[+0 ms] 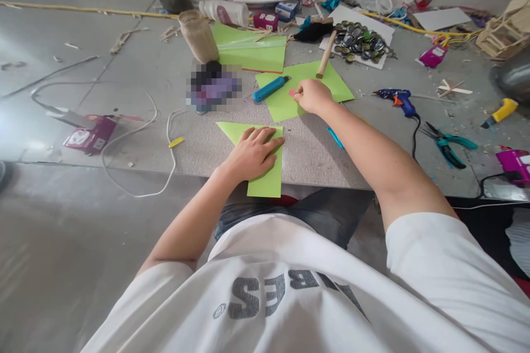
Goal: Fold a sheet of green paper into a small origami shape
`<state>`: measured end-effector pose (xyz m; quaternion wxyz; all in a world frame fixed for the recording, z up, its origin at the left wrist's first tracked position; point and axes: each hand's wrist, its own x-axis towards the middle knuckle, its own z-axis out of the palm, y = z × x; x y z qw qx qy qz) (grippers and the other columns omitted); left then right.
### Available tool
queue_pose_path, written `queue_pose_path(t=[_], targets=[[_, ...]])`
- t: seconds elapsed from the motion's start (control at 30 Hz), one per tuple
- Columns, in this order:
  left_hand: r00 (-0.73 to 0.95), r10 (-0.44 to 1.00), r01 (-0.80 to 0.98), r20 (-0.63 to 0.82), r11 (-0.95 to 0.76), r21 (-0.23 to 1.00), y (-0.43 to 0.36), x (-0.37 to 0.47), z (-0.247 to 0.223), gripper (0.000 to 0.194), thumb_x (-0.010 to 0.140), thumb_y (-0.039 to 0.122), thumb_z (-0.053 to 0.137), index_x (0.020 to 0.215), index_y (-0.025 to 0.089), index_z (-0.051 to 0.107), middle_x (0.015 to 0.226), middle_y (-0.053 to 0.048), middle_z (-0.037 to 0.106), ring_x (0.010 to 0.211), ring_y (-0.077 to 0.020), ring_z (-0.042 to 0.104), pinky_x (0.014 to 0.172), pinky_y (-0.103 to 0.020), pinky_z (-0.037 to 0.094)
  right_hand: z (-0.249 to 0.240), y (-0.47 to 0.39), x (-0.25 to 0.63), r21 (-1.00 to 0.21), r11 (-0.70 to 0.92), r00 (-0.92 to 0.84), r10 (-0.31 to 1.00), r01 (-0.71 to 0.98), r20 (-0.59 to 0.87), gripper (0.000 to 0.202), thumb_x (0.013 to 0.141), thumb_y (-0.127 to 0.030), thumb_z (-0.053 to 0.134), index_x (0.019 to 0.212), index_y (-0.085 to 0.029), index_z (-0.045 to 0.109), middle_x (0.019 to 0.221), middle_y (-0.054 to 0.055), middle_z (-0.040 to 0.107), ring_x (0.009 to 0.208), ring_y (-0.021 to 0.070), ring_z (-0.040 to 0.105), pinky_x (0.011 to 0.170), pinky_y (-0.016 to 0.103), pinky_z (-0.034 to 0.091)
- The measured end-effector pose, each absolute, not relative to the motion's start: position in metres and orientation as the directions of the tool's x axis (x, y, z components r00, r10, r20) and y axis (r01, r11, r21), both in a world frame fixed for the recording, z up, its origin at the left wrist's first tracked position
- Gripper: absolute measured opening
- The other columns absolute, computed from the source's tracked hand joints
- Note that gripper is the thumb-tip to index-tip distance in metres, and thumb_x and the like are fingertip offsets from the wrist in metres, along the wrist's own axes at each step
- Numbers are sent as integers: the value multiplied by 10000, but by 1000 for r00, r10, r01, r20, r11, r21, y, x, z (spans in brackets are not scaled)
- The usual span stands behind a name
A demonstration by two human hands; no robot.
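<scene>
My left hand [256, 154] lies spread on a folded piece of green paper [265, 187], pressing it to the table near the front edge. The paper has a pointed left corner, and its lower end hangs past the edge. Farther forward, my right hand [313, 95] is closed in a pinch over a second green sheet [279, 110]. A small pink piece [292, 92] pokes out at its fingertips; the rest is hidden. Left of that hand, a blue utility knife [271, 89] rests partly on the sheet. A wooden stick or handle [327, 55] lies across its far edge.
Behind are more green paper [252, 58], a jar [197, 36], a white bottle [226, 12] and a pile of bottle caps [358, 41]. To the right lie a blue glue gun [393, 95], pliers [445, 143] and a yellow cutter [499, 113]. A white cable [136, 194] loops over the front edge.
</scene>
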<state>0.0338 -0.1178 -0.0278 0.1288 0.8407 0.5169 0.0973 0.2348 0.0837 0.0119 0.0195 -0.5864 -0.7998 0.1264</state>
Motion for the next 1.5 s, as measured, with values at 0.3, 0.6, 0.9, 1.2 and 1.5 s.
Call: queue_pose_path(t=[0.3,0.6,0.9,1.2,1.5], targets=[[432,900,840,50,-422,341,-118,34,-32,656,1174,359,425,1757,207,682,1807,-242,597,1690,-444,552,1470,-747,367,26,39,252,-273,462,-518,835,844,-187,81,1069,-220,787,990,-218,800,1017,107,833,902,257,693,817,388,464],[399,915,842,54,-389,375,-120,31,-36,596,1138,328,537,1694,339,749,1725,-195,622,1630,-447,569,1425,-764,426,-1,-5,261,-331,629,-690,716,704,-106,216,1106,-265,650,945,-220,786,1104,121,838,977,296,708,797,409,360],[383,924,850,13,-357,388,-122,30,-36,599,1155,356,532,1720,355,727,1747,-200,601,1666,-468,549,1417,-786,412,-5,5,249,-334,567,-619,782,753,-69,225,1093,-272,654,918,-241,792,1116,118,836,966,314,701,781,444,353],[346,937,864,44,-336,376,-121,33,-38,570,1144,412,521,1612,112,647,1678,-288,662,1639,-479,586,1411,-749,444,-8,10,266,-421,516,-563,827,746,18,166,1103,-287,640,1009,-230,764,1156,126,810,987,293,686,843,437,438],[255,961,872,106,-276,404,-120,38,-50,669,1077,363,556,1722,185,528,1705,-231,666,1687,-496,565,1436,-780,425,-36,13,267,-510,658,-709,694,554,125,197,1047,-305,748,869,-252,683,1022,103,773,1012,334,683,953,502,472]])
